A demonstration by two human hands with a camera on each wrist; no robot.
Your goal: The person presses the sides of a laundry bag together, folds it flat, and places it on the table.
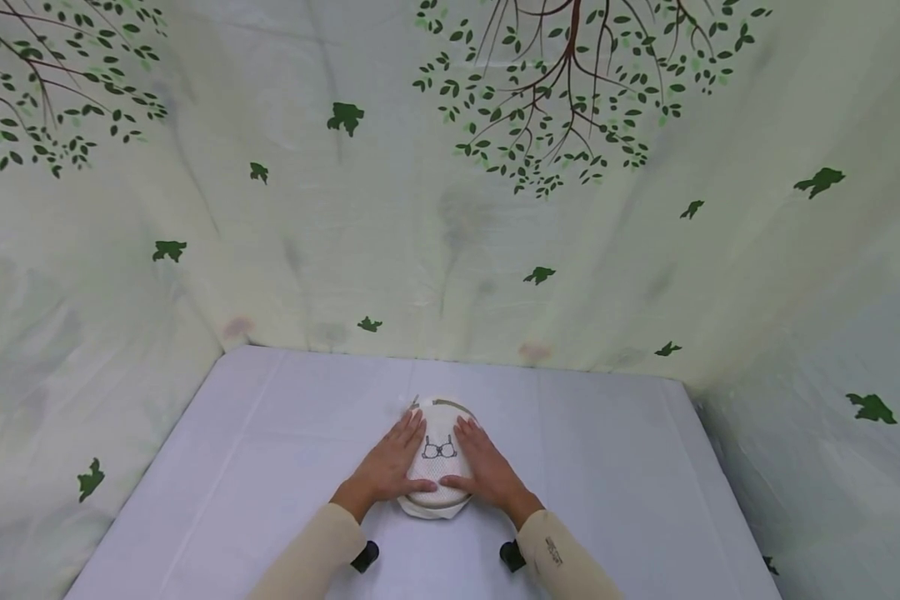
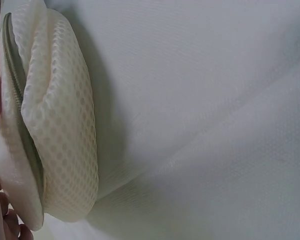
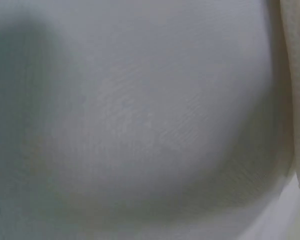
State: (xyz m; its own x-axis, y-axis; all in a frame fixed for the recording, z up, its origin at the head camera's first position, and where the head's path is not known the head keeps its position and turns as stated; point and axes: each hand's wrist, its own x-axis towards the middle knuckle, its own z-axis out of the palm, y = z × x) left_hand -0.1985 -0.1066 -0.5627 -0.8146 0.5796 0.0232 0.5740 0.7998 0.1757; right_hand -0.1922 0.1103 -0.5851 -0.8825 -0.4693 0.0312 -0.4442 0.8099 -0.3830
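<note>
A round white mesh bra wash bag (image 1: 440,423) with a line drawing of a bra on its top sits on the table. My left hand (image 1: 393,461) rests on its left side and my right hand (image 1: 491,465) on its right side, fingers straight and pointing away from me, thumbs near each other at the bag's front. In the left wrist view, the bag's honeycomb mesh side (image 2: 70,120) bulges in folds below a grey-green zipper (image 2: 21,100). Only a strip of the bag's edge (image 3: 299,90) shows in the right wrist view; the right hand is out of that frame.
A white cloth covers the table (image 1: 285,467). Pale curtains (image 1: 420,233) printed with branches and green leaves hang behind and on both sides. A black wrist camera (image 1: 365,556) sits at the left wrist, another black wrist camera (image 1: 512,556) at the right.
</note>
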